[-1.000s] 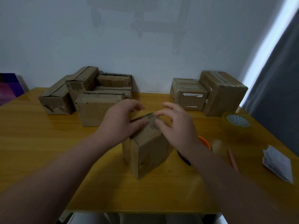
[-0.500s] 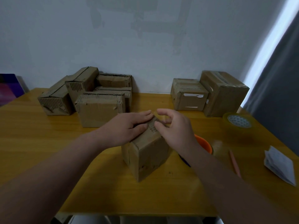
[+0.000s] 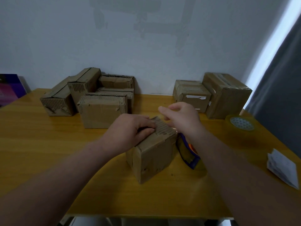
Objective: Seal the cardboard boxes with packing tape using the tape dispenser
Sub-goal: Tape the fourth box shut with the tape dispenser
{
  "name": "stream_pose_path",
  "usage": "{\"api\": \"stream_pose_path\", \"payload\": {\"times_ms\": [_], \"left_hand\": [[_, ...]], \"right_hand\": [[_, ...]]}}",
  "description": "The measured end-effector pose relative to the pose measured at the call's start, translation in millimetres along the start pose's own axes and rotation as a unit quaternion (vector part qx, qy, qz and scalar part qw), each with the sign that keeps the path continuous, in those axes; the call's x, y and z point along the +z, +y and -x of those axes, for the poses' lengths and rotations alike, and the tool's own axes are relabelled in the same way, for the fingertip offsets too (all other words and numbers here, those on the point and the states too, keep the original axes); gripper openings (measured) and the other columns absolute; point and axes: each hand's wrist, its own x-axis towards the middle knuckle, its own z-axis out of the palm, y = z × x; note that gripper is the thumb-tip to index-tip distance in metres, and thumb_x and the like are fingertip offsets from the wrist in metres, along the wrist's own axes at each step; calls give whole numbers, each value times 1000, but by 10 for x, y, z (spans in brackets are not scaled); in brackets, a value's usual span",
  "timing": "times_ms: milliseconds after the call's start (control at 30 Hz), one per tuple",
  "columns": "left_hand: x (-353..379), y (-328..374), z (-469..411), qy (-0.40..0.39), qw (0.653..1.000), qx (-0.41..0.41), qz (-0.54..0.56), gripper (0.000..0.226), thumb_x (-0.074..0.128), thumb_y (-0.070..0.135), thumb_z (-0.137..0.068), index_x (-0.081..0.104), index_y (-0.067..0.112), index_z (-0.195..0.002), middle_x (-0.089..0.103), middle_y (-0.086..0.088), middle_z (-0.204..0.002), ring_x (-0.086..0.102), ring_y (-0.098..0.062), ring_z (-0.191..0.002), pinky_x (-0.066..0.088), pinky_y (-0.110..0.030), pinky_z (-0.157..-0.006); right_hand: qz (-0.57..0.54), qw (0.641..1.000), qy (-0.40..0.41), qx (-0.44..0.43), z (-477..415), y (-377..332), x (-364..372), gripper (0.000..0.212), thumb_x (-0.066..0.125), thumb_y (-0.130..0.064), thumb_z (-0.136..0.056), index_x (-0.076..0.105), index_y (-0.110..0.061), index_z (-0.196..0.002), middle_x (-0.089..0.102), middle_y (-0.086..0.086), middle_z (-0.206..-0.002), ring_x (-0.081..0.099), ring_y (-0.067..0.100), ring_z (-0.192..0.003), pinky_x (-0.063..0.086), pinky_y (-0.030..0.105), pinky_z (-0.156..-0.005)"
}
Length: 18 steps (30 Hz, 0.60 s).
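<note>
A yellow wooden surface (image 3: 48, 144) is seen from above, set against a pale wall. A cluster of five worn cardboard boxes (image 3: 91, 97) is stacked at the far left, and two taped boxes (image 3: 211, 95) are stood at the far right. A spare roll of clear tape (image 3: 241, 123) is laid near the right edge, and a folded slip of paper (image 3: 282, 168) is placed nearer the viewer on that side.

At the centre a small cardboard box (image 3: 153, 154) is stood on the surface, turned so that one corner points toward the viewer. Its long axis runs from near left to far right. Its top flaps are pressed down by the left hand (image 3: 128, 132), which is laid flat with fingers spread and grips nothing.

The right hand (image 3: 180, 118) is held in the air just above and beyond the box's far right corner, loosely curled, fingers apart, with nothing held.

The tape dispenser (image 3: 187, 150), purple with an orange part, is laid on the surface just beside the box's right face, below the right wrist and partly hidden by it. It lies toward the viewer from the right hand, which is clearly the nearer hand, so a reach back and down would probably be needed.
</note>
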Motion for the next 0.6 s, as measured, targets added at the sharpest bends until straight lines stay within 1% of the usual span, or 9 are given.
{"api": "stream_pose_path", "payload": {"times_ms": [67,167,233,300,367,433,500,533,600], "left_hand": [[-26,34,11,9,1000,7,4,30,52,39,-85,74,21,-95,73,5,-92,67,-12,-90,57,-34,-77],[-34,44,18,10,1000,8,-6,28,52,39,-84,73,20,-85,69,6,-77,63,-11,-72,54,-35,-63],[-33,46,29,10,1000,-2,-1,26,55,38,-84,73,19,-84,68,6,-76,62,-9,-69,53,-35,-61],[-37,45,38,8,1000,-9,13,32,52,43,-85,73,20,-86,68,6,-78,62,-8,-71,53,-35,-62],[-45,42,45,1,999,-12,31,38,46,48,-86,73,20,-90,69,7,-81,63,-6,-73,53,-34,-63],[-55,40,61,-9,998,-18,53,40,45,51,-87,72,22,-92,69,7,-84,62,-6,-76,52,-34,-64],[-56,23,88,-22,998,-17,64,43,46,57,-85,70,23,-96,69,7,-89,63,-7,-81,53,-34,-72],[-56,5,104,-30,997,-19,63,46,47,61,-83,69,24,-100,69,7,-95,63,-7,-86,52,-34,-83],[-51,-44,143,-47,996,-31,65,53,47,67,-79,65,27,-109,67,9,-108,60,-5,-99,34,-40,-108]], "right_hand": [[99,995,-22,-20,-37,-96,18,51,65,-51,-83,70,-5,-105,71,12,-102,67,28,-93,54,46,-86],[227,973,-23,-42,-117,-171,86,38,66,-46,-84,75,-9,-87,72,6,-87,67,19,-82,54,32,-70],[273,961,-7,-51,-175,-167,136,27,68,-39,-85,73,-13,-79,70,1,-82,64,16,-76,49,27,-62],[310,948,13,-70,-180,-152,184,23,65,-33,-88,70,-15,-74,69,0,-81,63,17,-74,51,28,-62],[355,928,39,-106,-136,-152,215,21,61,-31,-91,69,-15,-79,66,2,-82,62,21,-75,52,31,-64],[381,912,53,-143,-116,-140,224,20,57,-29,-93,66,-16,-81,63,4,-80,60,23,-76,47,31,-62],[372,916,43,-144,-136,-111,196,24,55,-26,-95,63,-14,-75,61,4,-78,60,22,-74,45,30,-59],[346,929,32,-127,-151,-98,162,27,54,-25,-95,62,-13,-73,62,4,-78,61,22,-73,47,30,-58],[241,967,3,-77,-180,-52,75,27,53,-22,-96,66,-10,-76,67,5,-81,66,21,-73,56,32,-62]]}}
